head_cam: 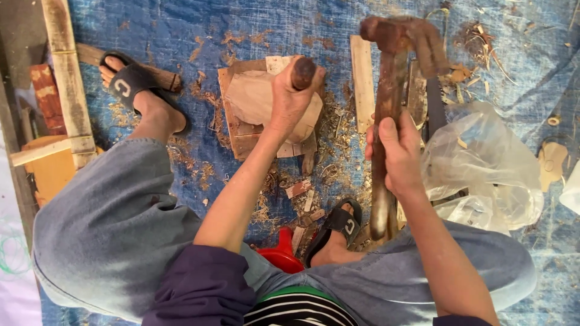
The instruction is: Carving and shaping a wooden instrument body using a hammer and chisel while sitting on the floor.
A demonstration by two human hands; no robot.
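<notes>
The left hand is stretched toward twelve o'clock, fingers wrapped tight. The right hand is raised at two o'clock, clenched, forearm bare.

Colours: blue tarp, brown wood, rusty tool.
Tarp was blue and worn; hammer rust-brown; wooden piece pale tan on brown board; sandals black with a white mark; trousers faded blue-grey; stool red; shirt striped black, white, green; sleeve purple.

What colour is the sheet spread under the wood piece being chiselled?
Blue, a worn tarp littered with wood shavings; the head view shows it.
</notes>
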